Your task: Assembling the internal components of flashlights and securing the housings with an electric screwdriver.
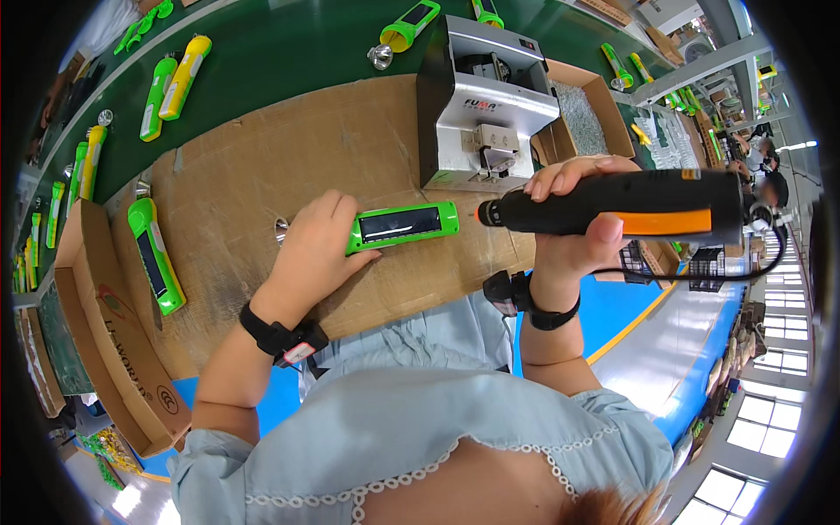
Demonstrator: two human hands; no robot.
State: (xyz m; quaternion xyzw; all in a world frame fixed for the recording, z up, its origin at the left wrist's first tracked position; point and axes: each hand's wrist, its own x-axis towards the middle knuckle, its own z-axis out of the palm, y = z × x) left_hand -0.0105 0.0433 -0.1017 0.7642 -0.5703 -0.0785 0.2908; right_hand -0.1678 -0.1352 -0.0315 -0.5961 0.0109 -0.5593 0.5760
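My left hand [317, 245] is closed around the head end of a green flashlight [444, 219] with a dark panel along its body, which lies sideways over the cardboard sheet. A shiny reflector [281, 230] shows past my knuckles. In my right hand [573, 197] is a black and orange electric screwdriver [665, 206], held level, its tip pointing left toward the flashlight's end with a small gap between. Behind both stands a silver and black screw feeder [490, 109]. Another green flashlight [156, 254] rests on the cardboard to the left.
Brown cardboard [236, 157] covers the near part of the green bench [289, 44]. An open box of small screws [582, 118] sits right of the feeder. Green and yellow flashlights [185, 77] lie farther back. A carton [114, 332] stands at left; a cable [700, 276] trails from the screwdriver.
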